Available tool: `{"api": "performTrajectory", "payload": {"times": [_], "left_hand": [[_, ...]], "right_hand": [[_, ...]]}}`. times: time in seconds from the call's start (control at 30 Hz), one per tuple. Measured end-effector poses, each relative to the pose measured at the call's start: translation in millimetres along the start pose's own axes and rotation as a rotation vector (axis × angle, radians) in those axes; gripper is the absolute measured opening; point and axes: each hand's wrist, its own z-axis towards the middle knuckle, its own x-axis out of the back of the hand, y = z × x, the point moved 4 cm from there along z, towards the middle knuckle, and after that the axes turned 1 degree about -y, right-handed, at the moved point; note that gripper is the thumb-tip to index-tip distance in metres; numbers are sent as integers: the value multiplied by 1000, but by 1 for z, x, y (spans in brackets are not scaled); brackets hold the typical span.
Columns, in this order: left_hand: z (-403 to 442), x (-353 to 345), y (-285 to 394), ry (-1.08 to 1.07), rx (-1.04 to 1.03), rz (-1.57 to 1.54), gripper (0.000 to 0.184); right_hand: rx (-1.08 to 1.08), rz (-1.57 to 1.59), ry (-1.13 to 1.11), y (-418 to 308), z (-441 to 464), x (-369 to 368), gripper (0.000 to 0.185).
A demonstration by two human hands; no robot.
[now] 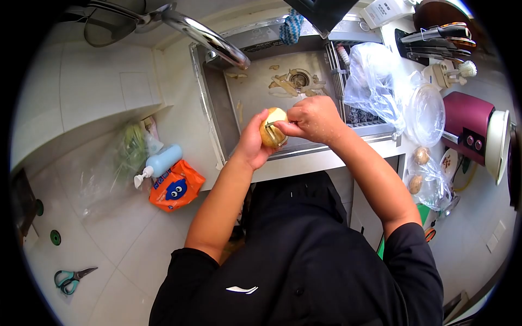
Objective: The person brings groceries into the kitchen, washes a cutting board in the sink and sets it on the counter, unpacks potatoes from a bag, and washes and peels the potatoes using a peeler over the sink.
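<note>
My left hand (pixel 252 142) is wrapped round a potato (pixel 268 137) above the near edge of the sink (pixel 215 100). Part of the potato is bare and pale yellow; the rest keeps its brown skin. Closed on a peeler (pixel 272 124), my right hand (pixel 316 120) rests at the potato's right side, and the blade lies against its surface. Most of the peeler's handle is hidden in my fingers. Below, strips of peel (pixel 284 86) lie on the sink floor around the drain (pixel 299 79).
A chrome faucet (pixel 209 41) arches over the sink's left corner. Right of the basin are a rack with a clear plastic bag (pixel 372 81), a knife holder (pixel 405 46) and a maroon appliance (pixel 470 122). An orange packet (pixel 176 190), pump bottle (pixel 165 161) and scissors (pixel 68 281) lie left.
</note>
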Motion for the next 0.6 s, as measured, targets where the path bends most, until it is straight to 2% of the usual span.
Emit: {"api": "performTrajectory", "payload": {"times": [0.13, 0.2, 0.23, 0.3, 0.33, 0.4, 0.43, 0.5, 0.53, 0.6], "left_hand": [[-13, 1, -6, 10, 33, 26, 44], [-16, 12, -7, -151, 72, 8, 46], [-19, 17, -5, -232, 79, -47, 49], [-21, 21, 0, -209, 66, -79, 47], [-20, 24, 4, -184, 46, -113, 46], [-16, 35, 6, -163, 47, -123, 46], [-15, 35, 7, -132, 32, -111, 47], [-10, 33, 9, -77, 4, -82, 48], [-7, 31, 9, -77, 3, -85, 48], [-2, 28, 8, -44, 4, -36, 46]], "right_hand": [[86, 37, -42, 9, 0, 1, 51], [96, -148, 30, 40, -4, 1, 48], [-97, -268, -115, 67, -7, -5, 48], [-479, -472, -376, 105, -23, -6, 52], [-560, -503, -412, 109, -28, -2, 51], [-580, -433, -410, 106, -37, -2, 53], [-577, -431, -415, 92, -35, 1, 53], [-402, -223, -154, 48, -18, 10, 53], [-235, -105, 13, 29, -16, 12, 51], [-25, -42, 99, -2, -7, 14, 49]]}}
